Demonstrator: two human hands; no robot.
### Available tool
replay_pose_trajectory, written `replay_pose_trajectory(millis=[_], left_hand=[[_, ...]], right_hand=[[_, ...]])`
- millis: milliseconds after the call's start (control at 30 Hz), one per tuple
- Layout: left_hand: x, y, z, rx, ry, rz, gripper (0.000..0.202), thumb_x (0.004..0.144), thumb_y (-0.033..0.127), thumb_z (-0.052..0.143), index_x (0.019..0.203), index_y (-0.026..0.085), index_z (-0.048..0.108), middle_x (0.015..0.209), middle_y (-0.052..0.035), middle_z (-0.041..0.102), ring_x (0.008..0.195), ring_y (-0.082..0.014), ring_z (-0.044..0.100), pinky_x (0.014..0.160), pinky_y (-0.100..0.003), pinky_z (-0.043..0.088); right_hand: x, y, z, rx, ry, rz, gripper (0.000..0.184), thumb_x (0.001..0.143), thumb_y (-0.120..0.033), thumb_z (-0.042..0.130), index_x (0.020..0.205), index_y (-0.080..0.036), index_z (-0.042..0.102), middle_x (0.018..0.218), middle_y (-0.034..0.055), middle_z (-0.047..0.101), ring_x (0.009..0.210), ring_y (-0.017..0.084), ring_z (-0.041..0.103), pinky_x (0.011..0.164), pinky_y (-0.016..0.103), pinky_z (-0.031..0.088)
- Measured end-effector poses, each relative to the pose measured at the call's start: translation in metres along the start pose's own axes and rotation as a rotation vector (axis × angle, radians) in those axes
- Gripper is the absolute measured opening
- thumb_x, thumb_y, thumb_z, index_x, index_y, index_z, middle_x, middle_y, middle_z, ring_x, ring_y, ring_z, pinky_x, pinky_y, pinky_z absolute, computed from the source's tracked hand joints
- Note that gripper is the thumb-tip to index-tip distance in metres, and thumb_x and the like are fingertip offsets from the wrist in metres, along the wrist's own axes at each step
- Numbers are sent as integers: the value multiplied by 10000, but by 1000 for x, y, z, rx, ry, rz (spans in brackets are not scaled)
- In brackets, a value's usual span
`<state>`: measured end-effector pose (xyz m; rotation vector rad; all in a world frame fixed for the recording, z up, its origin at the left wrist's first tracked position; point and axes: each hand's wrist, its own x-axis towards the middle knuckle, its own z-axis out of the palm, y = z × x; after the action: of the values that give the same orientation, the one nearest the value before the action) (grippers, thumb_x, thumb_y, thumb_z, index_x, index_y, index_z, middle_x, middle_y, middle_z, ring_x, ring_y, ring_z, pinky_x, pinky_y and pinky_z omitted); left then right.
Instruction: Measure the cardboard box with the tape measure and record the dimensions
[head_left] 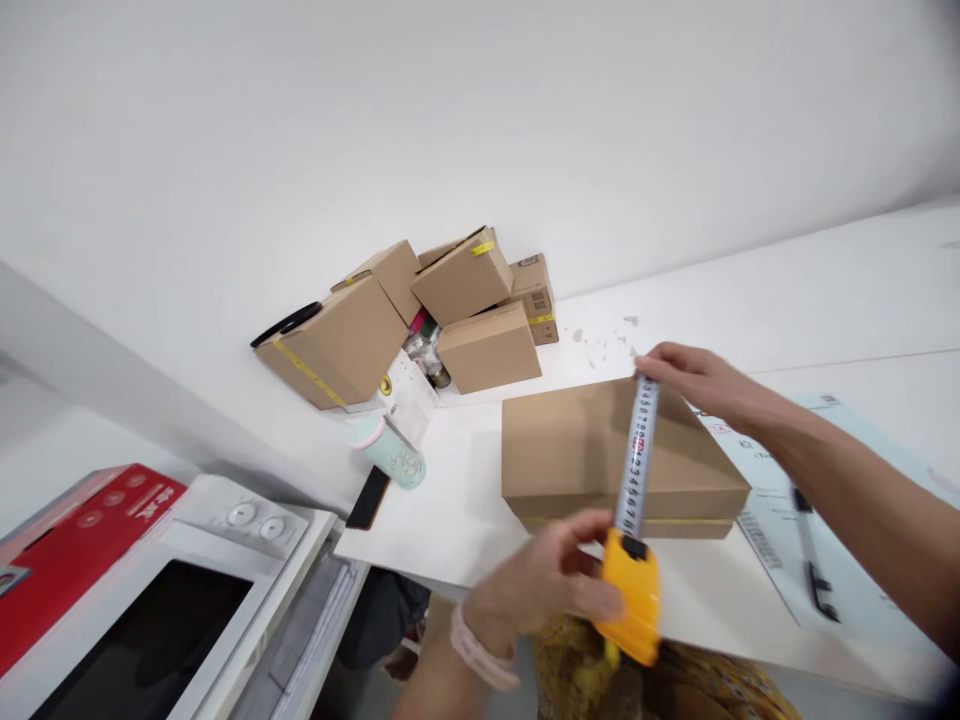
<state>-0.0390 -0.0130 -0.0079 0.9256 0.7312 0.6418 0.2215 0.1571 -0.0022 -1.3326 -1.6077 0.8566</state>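
Note:
A flat brown cardboard box (577,450) lies on the white table (450,500) in front of me. My left hand (544,580) grips a yellow tape measure case (631,597) at the box's near edge. The measure's white blade (637,458) runs across the box top to its far edge. There my right hand (697,385) pinches the blade's end against the box.
A heap of small cardboard boxes (450,300) sits against the wall at the back. A pale green cup (394,455) and a dark phone (367,497) lie left of the box. Printed sheets and a black pen (814,560) lie to the right. A white appliance (180,580) stands lower left.

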Motion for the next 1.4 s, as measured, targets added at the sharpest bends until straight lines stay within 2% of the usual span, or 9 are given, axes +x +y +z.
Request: replay_pose_trajectory(millis=[100,233,400,600,1067,1167,1267,1333,1400], left_hand=[[27,-32,32,-152,54,98,702,547,390,992,1135,156,690,1086,-120,703,759,-239,741,745,-403,607],[53,-38,48,-274,89,200,679,596,466,939,1125,134,673,1027,-111,704,728,-250,752,766,-449,608],[56,-47,54,-309,136,149,627,565,451,940,1030,131,668,985,-100,702,696,-233,751,723,-405,614],[51,-66,62,-372,143,159,612,568,457,940,1022,158,659,1008,-80,700,707,-221,758,728,-388,618],[50,-67,60,-356,127,146,643,605,467,937,1083,166,631,1038,-81,697,741,-226,761,752,-395,612],[43,-67,54,-303,119,191,670,602,469,945,1110,165,632,1043,-92,690,739,-220,741,735,-385,601],[17,-65,44,-132,204,274,810,572,459,979,1245,193,616,1181,-142,684,884,-267,727,765,-370,590],[-5,-66,34,9,391,384,916,575,485,979,1358,228,579,1318,-173,651,1072,-338,686,789,-361,590],[-24,-67,19,99,650,555,922,603,532,953,1393,255,564,1439,-175,593,1217,-381,621,807,-350,592]], right_hand=[[26,-5,18,-177,-199,-57,454,929,-665,517,802,-236,588,790,35,670,751,220,596,690,338,455],[58,1,31,-436,-230,-29,385,969,-559,446,848,-228,600,969,113,745,891,292,667,780,380,477],[68,15,36,-520,-275,-23,343,942,-520,491,774,-232,573,930,117,749,828,282,675,726,371,458],[63,25,33,-349,-318,-120,284,878,-523,587,815,-246,599,841,31,718,778,222,639,698,327,436],[64,25,35,-365,-322,-135,371,915,-506,541,672,-235,476,695,18,610,696,198,549,688,333,395],[59,21,32,-182,-219,-149,381,922,-553,556,722,-230,544,780,34,662,777,215,599,753,347,450],[45,22,21,133,80,-103,409,932,-616,554,858,-222,635,1000,83,734,972,256,665,891,387,516],[26,30,9,305,275,-6,427,919,-643,575,897,-225,658,1066,110,745,1048,281,680,939,427,550],[-1,43,-3,380,382,117,405,890,-643,626,891,-241,672,1053,119,749,1038,301,693,920,463,588]])
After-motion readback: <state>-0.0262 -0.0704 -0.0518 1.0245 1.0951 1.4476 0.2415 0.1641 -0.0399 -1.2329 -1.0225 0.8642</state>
